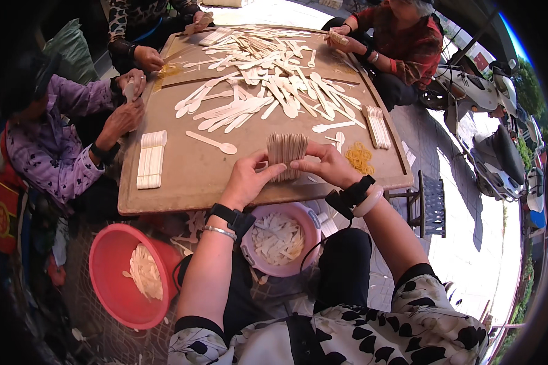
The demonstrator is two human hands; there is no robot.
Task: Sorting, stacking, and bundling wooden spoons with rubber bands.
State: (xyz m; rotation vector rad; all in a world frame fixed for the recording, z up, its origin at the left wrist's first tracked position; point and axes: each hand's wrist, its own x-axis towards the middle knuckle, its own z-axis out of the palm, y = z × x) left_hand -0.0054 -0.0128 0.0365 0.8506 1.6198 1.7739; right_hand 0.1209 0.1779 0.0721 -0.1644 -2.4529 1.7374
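Note:
Near the front edge of the table, my left hand (248, 177) and my right hand (330, 165) together grip a thick bundle of wooden spoons (287, 152). It stands upright, with both thumbs pressed on its near face and the fingers closed round the sides. Right of my right hand lies a heap of yellow rubber bands (360, 159). A single wooden spoon (213, 142) rests beyond my left hand. Farther back, a big loose pile of wooden spoons (268, 91) spreads over the brown table (182, 182).
Neat spoon bundles lie at the table's left (151, 159) and right (377, 126). Below are a red bucket (97, 267) and a pink tub (313, 243), both holding wooden pieces. Co-workers sit at the left (55, 134), far left (134, 24) and far right (408, 48). Scooters (469, 91) stand outside.

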